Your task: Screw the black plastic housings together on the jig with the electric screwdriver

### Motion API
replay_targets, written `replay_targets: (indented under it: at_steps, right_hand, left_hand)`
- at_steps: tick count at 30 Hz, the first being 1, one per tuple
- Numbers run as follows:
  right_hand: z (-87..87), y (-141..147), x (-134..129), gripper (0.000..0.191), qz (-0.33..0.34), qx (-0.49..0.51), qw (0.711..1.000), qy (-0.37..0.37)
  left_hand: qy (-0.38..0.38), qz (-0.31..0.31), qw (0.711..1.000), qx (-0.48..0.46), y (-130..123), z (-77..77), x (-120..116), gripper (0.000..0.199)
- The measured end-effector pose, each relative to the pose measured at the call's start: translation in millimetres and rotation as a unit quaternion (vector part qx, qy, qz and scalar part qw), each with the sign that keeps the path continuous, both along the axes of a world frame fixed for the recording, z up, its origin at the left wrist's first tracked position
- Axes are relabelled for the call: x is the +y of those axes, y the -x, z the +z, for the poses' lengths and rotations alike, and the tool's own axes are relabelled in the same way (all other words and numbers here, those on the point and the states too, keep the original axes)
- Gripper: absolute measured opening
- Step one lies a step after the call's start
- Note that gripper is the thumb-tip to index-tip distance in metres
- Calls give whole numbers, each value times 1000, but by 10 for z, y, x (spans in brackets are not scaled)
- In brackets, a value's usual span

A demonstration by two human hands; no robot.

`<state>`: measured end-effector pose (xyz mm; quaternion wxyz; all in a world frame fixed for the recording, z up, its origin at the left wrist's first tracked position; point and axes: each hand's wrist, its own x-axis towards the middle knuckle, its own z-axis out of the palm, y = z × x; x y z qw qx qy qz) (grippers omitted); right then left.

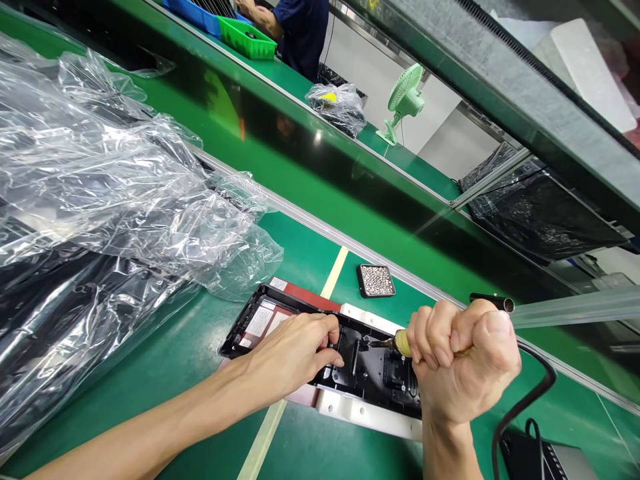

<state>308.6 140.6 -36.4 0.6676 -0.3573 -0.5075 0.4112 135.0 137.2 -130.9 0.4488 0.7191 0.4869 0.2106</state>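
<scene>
A long black plastic housing (356, 347) lies in a red and white fixture (367, 408) on the green bench. My right hand (463, 353) is wrapped round a tool with a yellow front end (403, 343), whose thin metal tip reaches down into the housing. A black cable hangs beside that wrist. Over the housing's left part rests my left hand (305, 347), its fingers curled over the inside; whether they hold something small is hidden. A small black tray (377, 281) of tiny metal parts sits behind the housing.
Clear plastic bags (120, 193) over black parts cover the left side. A conveyor (320, 173) runs behind the bench. Beyond it are a person in dark blue (304, 33), a green basket (247, 38) and a green fan (406, 93). A black device (530, 453) lies lower right.
</scene>
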Motion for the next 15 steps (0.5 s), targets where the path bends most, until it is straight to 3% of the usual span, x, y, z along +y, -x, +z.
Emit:
replay_targets:
  at_steps: [15]
  right_hand:
    - [-1, 5, 0, 44, 12, -3, 1000, -11]
  left_hand:
    - [15, -3, 1000, 7, -9, 44, -8, 16]
